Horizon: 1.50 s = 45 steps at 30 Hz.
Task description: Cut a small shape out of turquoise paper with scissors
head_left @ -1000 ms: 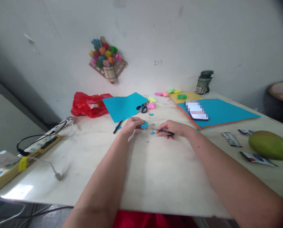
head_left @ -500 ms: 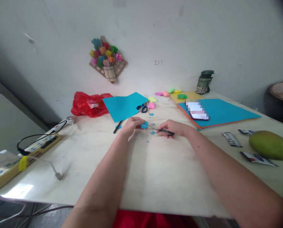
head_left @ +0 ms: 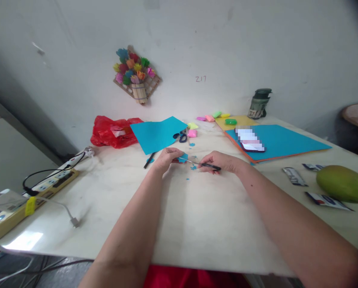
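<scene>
Between the fingertips of my left hand is a small piece of blue paper. My right hand grips a pair of scissors with dark handles, and the blades point left and reach the edge of the paper piece. Small blue scraps lie on the table below the blades. A black pen-like stick rests across a blue cutout left of my left hand. Farther back, a second pair of scissors with dark blue handles lies beside a large blue sheet.
On the right are a stack of coloured sheets with a phone on it, a green mango and small packets. Clay packs and a bottle stand at the back. A red bag and power strip are left.
Almost nothing differs. The whole view has shifted very slightly, while both hands, the paper piece and the scissors keep their places.
</scene>
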Each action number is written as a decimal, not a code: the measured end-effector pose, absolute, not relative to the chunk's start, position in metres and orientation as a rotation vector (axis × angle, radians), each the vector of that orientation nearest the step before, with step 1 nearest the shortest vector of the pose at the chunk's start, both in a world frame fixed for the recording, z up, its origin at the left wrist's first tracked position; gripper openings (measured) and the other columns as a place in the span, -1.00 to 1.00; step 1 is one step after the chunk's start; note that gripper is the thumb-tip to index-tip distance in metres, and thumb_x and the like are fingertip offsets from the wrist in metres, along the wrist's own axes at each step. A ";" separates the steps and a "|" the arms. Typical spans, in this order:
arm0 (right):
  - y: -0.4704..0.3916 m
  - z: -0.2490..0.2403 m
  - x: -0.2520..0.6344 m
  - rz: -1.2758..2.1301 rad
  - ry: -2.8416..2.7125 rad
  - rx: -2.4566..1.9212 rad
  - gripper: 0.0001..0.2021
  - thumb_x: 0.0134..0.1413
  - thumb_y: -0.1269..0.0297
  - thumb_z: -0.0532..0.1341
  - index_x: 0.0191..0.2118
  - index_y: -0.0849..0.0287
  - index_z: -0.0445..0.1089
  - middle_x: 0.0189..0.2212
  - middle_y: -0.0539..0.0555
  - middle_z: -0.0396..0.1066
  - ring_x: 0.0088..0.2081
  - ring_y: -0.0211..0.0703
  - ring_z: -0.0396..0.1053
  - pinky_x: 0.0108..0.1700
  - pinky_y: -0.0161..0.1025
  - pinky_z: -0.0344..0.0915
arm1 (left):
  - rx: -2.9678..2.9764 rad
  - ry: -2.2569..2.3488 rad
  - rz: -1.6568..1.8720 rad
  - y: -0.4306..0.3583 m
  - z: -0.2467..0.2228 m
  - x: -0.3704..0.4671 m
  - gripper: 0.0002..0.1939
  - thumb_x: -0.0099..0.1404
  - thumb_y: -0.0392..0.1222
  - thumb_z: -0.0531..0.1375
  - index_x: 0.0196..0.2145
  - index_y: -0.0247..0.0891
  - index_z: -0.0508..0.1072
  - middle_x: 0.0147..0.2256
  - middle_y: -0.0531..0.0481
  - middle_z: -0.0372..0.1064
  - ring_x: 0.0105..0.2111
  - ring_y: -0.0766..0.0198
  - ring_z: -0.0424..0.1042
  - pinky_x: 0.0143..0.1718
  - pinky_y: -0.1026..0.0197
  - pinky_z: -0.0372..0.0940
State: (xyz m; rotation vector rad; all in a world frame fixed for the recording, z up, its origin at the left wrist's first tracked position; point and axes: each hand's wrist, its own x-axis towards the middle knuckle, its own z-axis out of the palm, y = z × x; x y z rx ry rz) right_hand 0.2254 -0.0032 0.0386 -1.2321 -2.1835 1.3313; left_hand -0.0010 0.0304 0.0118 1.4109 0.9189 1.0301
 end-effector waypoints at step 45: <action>-0.006 0.045 0.223 1.329 -2.254 -1.236 -0.56 -0.28 -0.03 0.26 -0.31 0.24 0.50 -0.75 -0.11 0.09 -0.66 -0.43 -0.03 -0.61 -0.38 -0.05 | 1.433 0.909 0.934 0.027 0.015 0.001 -0.77 -0.04 -0.11 0.26 -0.51 -0.38 0.46 -0.52 -0.07 0.42 -0.50 0.24 0.42 -0.36 0.18 0.31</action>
